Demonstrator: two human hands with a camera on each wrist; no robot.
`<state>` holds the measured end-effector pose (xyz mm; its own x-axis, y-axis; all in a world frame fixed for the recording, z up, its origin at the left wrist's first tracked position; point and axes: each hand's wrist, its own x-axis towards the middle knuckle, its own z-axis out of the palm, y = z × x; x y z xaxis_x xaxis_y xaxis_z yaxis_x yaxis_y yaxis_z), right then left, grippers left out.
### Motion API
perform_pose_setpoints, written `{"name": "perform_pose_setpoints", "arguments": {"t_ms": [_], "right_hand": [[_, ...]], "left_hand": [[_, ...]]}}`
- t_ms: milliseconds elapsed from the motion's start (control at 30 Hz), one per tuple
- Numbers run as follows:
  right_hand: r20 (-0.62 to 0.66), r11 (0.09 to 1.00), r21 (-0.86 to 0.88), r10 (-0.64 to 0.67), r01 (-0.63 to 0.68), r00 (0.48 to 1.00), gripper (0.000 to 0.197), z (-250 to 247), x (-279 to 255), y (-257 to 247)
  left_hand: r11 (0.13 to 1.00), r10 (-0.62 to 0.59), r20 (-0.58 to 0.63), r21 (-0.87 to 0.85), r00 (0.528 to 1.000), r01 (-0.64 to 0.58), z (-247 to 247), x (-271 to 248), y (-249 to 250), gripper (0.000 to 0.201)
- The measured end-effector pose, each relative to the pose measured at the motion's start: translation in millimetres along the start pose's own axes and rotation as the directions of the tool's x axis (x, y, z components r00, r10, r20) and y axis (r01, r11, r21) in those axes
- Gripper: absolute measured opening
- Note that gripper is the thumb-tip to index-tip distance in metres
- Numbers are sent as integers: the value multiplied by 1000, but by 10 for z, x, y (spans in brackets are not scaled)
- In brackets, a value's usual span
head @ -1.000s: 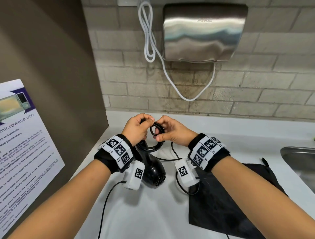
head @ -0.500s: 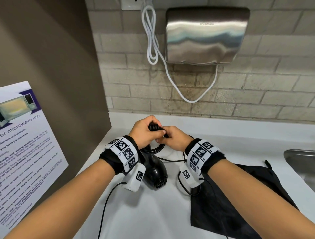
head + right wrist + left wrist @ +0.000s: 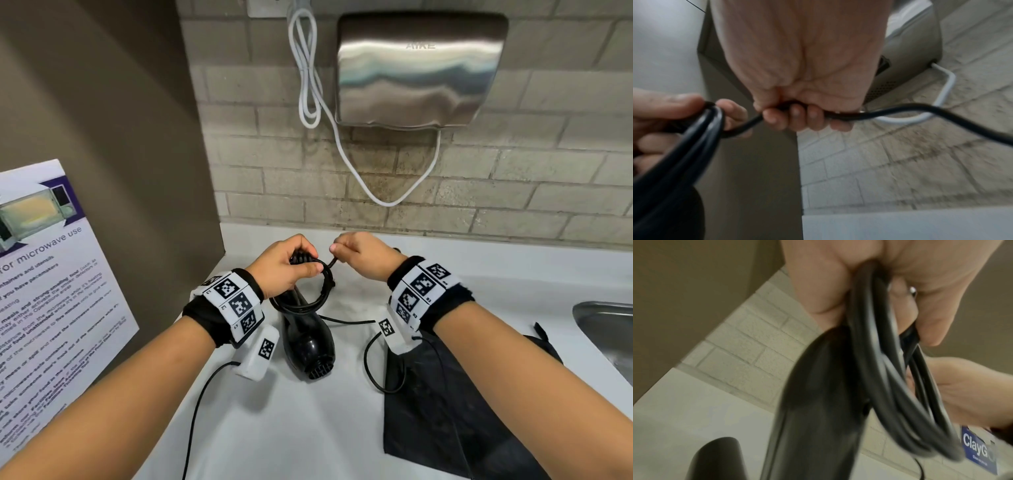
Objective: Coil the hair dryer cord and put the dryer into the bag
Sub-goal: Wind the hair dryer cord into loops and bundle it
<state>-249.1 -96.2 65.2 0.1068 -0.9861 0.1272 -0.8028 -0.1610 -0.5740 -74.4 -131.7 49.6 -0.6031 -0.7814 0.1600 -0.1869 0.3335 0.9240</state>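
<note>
- The black bag (image 3: 445, 404) lies flat on the counter (image 3: 274, 428), under your right arm and nearer to you than your right hand (image 3: 363, 255). You cannot see anything inside it. A thin black wire from your wrist camera loops over its top corner.
- The steel sink (image 3: 606, 329) is far out to the right of your right hand. Only its corner shows, so you cannot tell what is in it.
- The hair dryer (image 3: 308, 342) rests on the counter just below your left hand (image 3: 284, 265), with its handle pointing up to that hand.
- A shiny hand dryer (image 3: 418, 68) is on the brick wall above both hands. Its white cable (image 3: 308, 85) hangs down to the left of it.
- A microwave poster (image 3: 44, 291) leans on the brown wall, left of your left arm.
- Your left hand is curled tight round the loops of the cord (image 3: 318, 287) and the top of the dryer handle. The loops hang down from your fist.
- Your right hand is just beside the left one. Its fingers (image 3: 795, 118) are curled round the loose part of the cord, which runs across to the loops. More cord (image 3: 941, 116) trails out the other side of that fist.
</note>
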Motion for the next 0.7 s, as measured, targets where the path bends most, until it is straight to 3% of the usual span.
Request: {"name": "perform_pose_setpoints", "arguments": {"t_ms": [200,333,433,500,567,633,700], "right_hand": [[-256,979,-193,-115,66,960,29,-38,26,-206],[-312,973,-218,-143,75,939,30,-18,15,-238],[-196,970,-234,-109,61,975,28,-64,-6,-199],[41,966,-258,2,9,999,30,-129,-43,-184],[224,964,-250,147,-89,963,32,-141,-86,-188],[251,970,-200,187,-138,950,28,-104,-95,-190],[189,974,-177,177,-143,966,22,-59,-76,-193]], "left_hand": [[996,24,-48,-89,999,-28,39,12,-11,18],[990,31,-15,-140,999,-32,21,21,-26,13],[997,81,-64,10,995,-81,12,-3,-13,12],[990,131,-145,65,981,-123,-8,-12,-33,11],[987,153,-173,75,973,-142,-33,-4,-49,17],[988,155,-136,47,979,-150,-14,-8,-30,22],[988,148,-80,64,986,-143,32,-11,7,23]]}}
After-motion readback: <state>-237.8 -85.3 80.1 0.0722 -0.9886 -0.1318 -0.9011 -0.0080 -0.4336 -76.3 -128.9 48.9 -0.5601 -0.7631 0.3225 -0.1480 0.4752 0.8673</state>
